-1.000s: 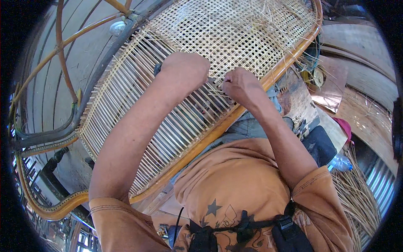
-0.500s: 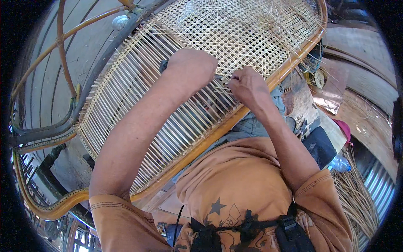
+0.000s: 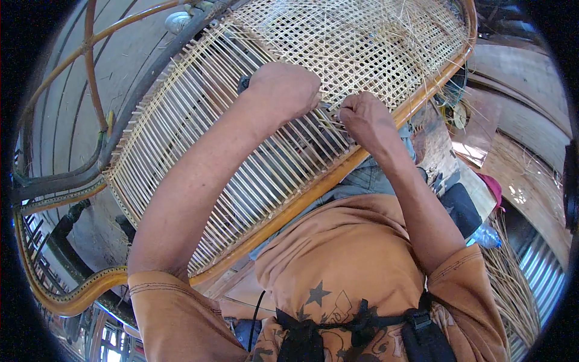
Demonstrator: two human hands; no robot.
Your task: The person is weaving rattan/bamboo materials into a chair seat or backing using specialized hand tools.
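Note:
A cane panel point(image 3: 368, 42) stretches across a chair-like rattan frame, closely woven at the far right and strung with parallel strands point(image 3: 199, 120) on the left. My left hand point(image 3: 286, 89) is closed over these strands, beside the edge of the weave. The dark end of a tool point(image 3: 243, 83) sticks out on its left side, and a thin grey tip shows by the fingers; the rest is hidden. Just to the right, my right hand point(image 3: 368, 119) is closed in a pinch at the weave's edge, near the front rail point(image 3: 338, 172). Whatever its fingers hold is hidden.
Loose cane ends point(image 3: 416, 36) stick up from the far weave. Curved rattan poles point(image 3: 90, 72) rise at the left. On the right lie a bundle of long cane strips point(image 3: 512, 289), a clear plastic bottle point(image 3: 487, 236) and a roll of strip point(image 3: 459, 116).
Both hands have shifted slightly right and away along the weave's edge, with the right fingers curled in more. The whole view has also shifted a little.

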